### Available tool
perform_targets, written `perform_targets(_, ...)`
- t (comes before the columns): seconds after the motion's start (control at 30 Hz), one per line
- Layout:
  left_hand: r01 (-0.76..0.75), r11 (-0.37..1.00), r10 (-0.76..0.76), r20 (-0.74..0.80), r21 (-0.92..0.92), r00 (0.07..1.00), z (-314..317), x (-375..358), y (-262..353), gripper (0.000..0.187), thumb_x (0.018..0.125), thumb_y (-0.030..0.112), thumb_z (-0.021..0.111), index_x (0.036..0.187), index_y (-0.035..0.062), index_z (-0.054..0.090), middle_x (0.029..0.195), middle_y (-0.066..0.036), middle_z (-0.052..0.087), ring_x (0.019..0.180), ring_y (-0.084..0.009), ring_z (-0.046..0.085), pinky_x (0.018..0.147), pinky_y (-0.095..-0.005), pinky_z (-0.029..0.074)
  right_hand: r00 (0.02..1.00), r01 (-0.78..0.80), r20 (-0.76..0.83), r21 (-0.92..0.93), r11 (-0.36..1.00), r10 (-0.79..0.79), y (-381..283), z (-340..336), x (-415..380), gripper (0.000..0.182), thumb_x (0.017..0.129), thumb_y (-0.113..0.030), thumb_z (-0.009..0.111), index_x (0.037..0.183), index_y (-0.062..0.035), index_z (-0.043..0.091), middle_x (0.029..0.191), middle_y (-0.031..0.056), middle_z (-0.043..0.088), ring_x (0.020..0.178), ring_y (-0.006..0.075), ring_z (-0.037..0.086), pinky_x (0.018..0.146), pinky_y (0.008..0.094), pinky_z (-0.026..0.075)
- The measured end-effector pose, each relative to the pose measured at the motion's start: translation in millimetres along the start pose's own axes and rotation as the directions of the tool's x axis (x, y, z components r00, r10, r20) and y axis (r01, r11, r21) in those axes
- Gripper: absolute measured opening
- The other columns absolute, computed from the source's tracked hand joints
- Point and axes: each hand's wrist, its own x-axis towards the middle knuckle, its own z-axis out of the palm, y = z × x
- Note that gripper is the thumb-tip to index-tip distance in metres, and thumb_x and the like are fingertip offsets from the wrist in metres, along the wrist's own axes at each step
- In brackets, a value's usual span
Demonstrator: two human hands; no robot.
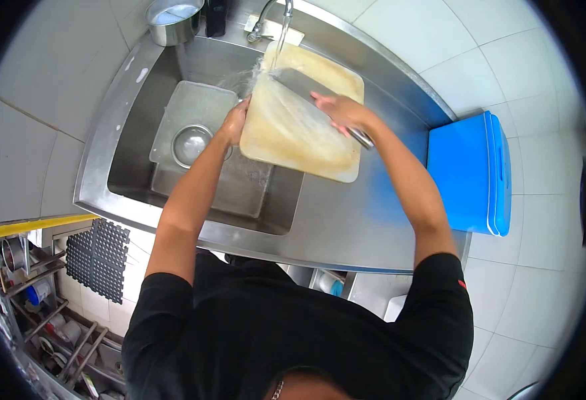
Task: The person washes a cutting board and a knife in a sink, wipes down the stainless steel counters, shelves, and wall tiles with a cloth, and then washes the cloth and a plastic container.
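Note:
A pale, stained cutting board [293,133] rests tilted across the right rim of the steel sink [139,100]. Water runs from the tap [276,13] onto the board's top. My left hand [235,120] grips the board's left edge. My right hand [339,110] holds a cleaver [299,85] by its metal handle, the broad blade lying flat on the wet board under the stream.
A small steel bowl [191,143] sits in a clear tray inside the sink. A metal pot [173,20] stands at the back left corner. A blue cooler box [471,173] is on the counter's right end. Racks with utensils [33,307] stand lower left.

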Motion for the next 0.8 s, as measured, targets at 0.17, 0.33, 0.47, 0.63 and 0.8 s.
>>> perform_targets(0.17,0.049,0.999,-0.046,0.144,-0.017,0.988,-7.4,26.0,1.7,0.055,0.098,0.041,0.023,0.131,0.0004,0.039,0.129,-0.017,0.047,0.117,-0.0268,0.047,0.099,-0.0347,0.037,0.970,-0.244,0.046,0.099,0.965,0.240,37.3,37.4,-147.8,0.050,0.095,-0.037,0.040,0.140,-0.0173,0.032,0.061,0.0047,0.053,0.035,0.0119,0.043,0.036,0.0260,0.042)
perform_targets(0.33,-0.162,0.673,0.301,-0.068,0.722,0.951,5.1,48.1,4.0,0.063,0.094,0.045,0.030,0.129,-0.0064,0.038,0.123,-0.026,0.048,0.117,-0.0344,0.047,0.099,-0.0386,0.036,0.973,-0.230,0.025,-0.052,0.972,0.231,54.9,69.1,-171.4,0.047,0.097,-0.033,0.032,0.141,-0.0190,0.027,0.056,0.0114,0.053,0.035,0.0155,0.048,0.042,0.0318,0.045)
perform_targets(0.47,-0.086,0.547,0.341,-0.128,0.833,0.931,-1.7,31.5,-13.0,0.062,0.093,0.045,0.033,0.127,-0.0064,0.040,0.121,-0.028,0.049,0.114,-0.0392,0.048,0.098,-0.0394,0.036,0.998,-0.005,-0.068,-0.070,0.998,0.000,41.1,40.1,-54.0,0.046,0.096,-0.026,0.031,0.141,-0.0181,0.028,0.050,0.0100,0.049,0.036,0.0180,0.050,0.051,0.0333,0.046)
perform_targets(0.63,-0.127,0.645,0.337,-0.131,0.754,0.932,-6.8,-18.1,-23.4,0.055,0.094,0.040,0.035,0.127,-0.0036,0.041,0.118,-0.027,0.052,0.112,-0.0381,0.050,0.095,-0.0399,0.037,0.997,0.003,-0.080,0.057,0.998,0.001,5.0,-0.7,-2.6,0.046,0.095,-0.028,0.032,0.140,-0.0195,0.031,0.050,0.0068,0.047,0.036,0.0153,0.045,0.056,0.0307,0.046)
perform_targets(0.8,-0.202,0.633,0.464,-0.157,0.747,0.872,-4.2,-34.0,-22.8,0.055,0.094,0.042,0.035,0.128,-0.0006,0.039,0.114,-0.023,0.055,0.105,-0.0329,0.055,0.090,-0.0377,0.042,0.985,-0.158,-0.068,-0.012,0.987,0.157,38.1,-1.6,-120.9,0.045,0.096,-0.032,0.036,0.140,-0.0228,0.032,0.054,0.0053,0.048,0.034,0.0130,0.042,0.041,0.0296,0.042)
